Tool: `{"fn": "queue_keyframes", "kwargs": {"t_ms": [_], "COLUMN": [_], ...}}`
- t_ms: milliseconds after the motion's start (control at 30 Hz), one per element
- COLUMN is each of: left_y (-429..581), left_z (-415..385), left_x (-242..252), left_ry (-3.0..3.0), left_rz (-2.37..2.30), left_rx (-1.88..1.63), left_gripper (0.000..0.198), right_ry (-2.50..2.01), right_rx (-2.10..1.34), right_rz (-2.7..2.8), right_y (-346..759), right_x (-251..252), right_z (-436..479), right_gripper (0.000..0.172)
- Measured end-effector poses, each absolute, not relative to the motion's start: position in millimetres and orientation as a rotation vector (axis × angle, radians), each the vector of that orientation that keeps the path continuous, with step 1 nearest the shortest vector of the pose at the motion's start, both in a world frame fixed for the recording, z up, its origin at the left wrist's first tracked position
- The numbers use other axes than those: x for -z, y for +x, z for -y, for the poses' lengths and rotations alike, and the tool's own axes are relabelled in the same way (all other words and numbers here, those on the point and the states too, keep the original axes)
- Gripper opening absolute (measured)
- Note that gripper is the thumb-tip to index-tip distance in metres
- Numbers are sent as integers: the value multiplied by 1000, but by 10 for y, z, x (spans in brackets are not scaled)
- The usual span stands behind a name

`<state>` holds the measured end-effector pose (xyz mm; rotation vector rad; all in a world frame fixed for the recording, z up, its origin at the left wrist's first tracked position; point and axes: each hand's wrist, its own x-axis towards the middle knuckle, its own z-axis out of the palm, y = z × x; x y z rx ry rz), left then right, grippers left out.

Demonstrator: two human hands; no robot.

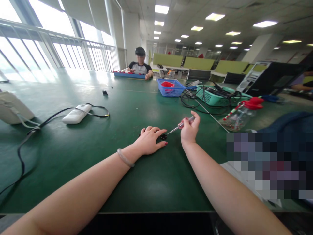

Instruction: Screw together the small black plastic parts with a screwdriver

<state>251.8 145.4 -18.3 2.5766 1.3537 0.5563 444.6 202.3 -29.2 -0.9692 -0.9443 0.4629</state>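
Note:
On the green table top [151,182], my left hand [149,141] lies over a small black part [163,137], its thumb and fingers closed around it and pressing it to the surface. Most of that part is hidden under the palm; only its right end shows. My right hand [189,129] is closed on a screwdriver [174,129] with a slim metal shaft. The screwdriver slants down to the left, and its tip is at the exposed end of the black part. Whether the tip sits in a screw is too small to tell.
Left of my hands lies a white power bank [77,114] with a black cable [56,112]. Ahead are a small black block [105,93], a blue basket [171,91] and a green basket [212,99] with cables. A bottle [238,117] stands right. Another person [140,67] sits opposite.

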Motion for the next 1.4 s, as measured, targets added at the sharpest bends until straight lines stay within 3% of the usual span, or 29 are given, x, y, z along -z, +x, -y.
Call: {"fn": "queue_keyframes", "kwargs": {"t_ms": [267,500,1000,1267,1400], "left_y": [2579,2283,36,-341,-431], "left_z": [-1254,-786,-435,-424,-297], "left_x": [155,46,382,247,210], "left_ry": [2611,2577,2319,1939,1877], "left_rz": [-1124,-1133,-1973,-2063,-2081], "left_rx": [-574,-460,-540,-709,-916], "left_gripper": [20,15,32,56,53], "right_ry": [-1105,-1147,-1174,-1166,-1155], "right_rx": [-488,-512,-575,-588,-597], "right_rz": [799,809,867,877,868], "right_y": [4526,4526,4467,4471,4473], "right_x": [417,374,311,331,348], "right_z": [-2132,-2060,-1946,-1974,-2004], "right_gripper": [47,47,43,44,46]}}
